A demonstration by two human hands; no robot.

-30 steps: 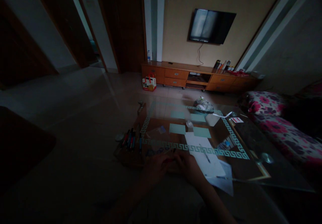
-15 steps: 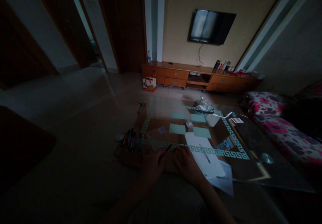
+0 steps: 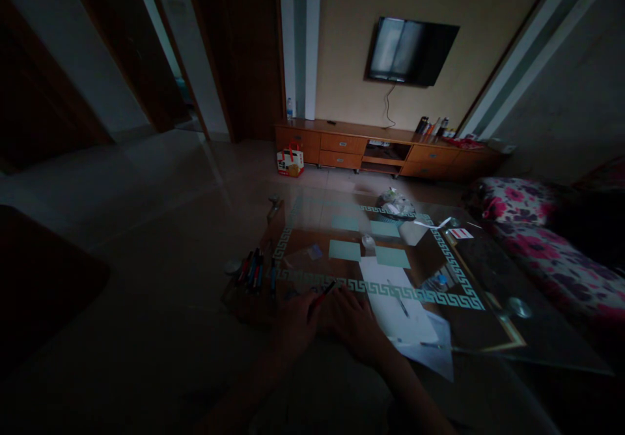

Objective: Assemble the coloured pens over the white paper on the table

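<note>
In the head view my left hand [image 3: 297,314] is closed around a red and black pen [image 3: 323,295], which points up and to the right over the near edge of the glass table [image 3: 420,275]. Close beside it, my right hand [image 3: 355,323] is palm down with its fingers bent together; whatever they hold, if anything, is hidden in the dark. Several pens [image 3: 254,271] lie in a group left of my hands. White paper sheets [image 3: 407,318] are to the right, with a pen [image 3: 404,307] lying on them.
A clear plastic bag [image 3: 303,254] lies on the glass. Farther back are a bag-lined basket [image 3: 394,206] and a white strip [image 3: 433,225]. A bottle with a blue cap [image 3: 439,281] shows at the right. Beyond stand a TV cabinet [image 3: 342,143] and a flowered sofa [image 3: 551,239].
My right hand has turned, and the small dark thing at its fingertips no longer shows. The left hand and its pen have barely moved.
</note>
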